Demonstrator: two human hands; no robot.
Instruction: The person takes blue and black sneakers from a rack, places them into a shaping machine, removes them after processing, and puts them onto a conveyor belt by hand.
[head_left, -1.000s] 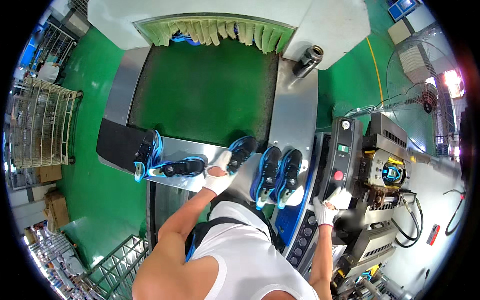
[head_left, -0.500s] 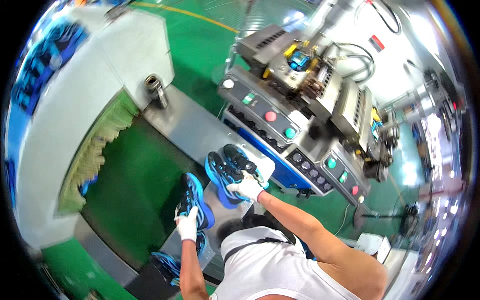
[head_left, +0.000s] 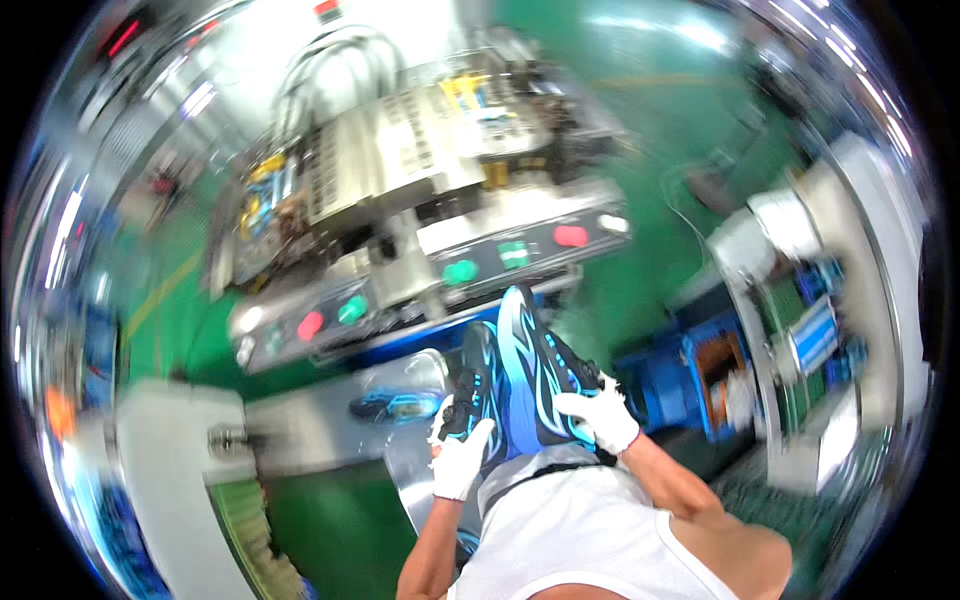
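In my white-gloved left hand [head_left: 462, 462] is a black sneaker with blue trim [head_left: 476, 385], gripped near its heel, toe pointing away from me. Close beside it, my right hand [head_left: 603, 417], gloved too, grips a second black sneaker [head_left: 524, 365], its blue and purple sole side turned toward the first. Both sneakers are up in front of my body, side by side; I cannot tell whether they touch. Farther left, more blue-and-black footwear [head_left: 400, 403] lies on the metal shelf [head_left: 305, 420].
Ahead stands a two-station machine [head_left: 400, 170] with a panel of red and green buttons [head_left: 460, 272]. A white curved housing with a green fringe [head_left: 240, 515] is at lower left. To the right are a blue bin [head_left: 705, 375] and a grey-white machine [head_left: 870, 230].
My view has swung to the right, so the machine now lies straight ahead. The right hand has lifted a sneaker off the shelf, and both held sneakers are now together before me.
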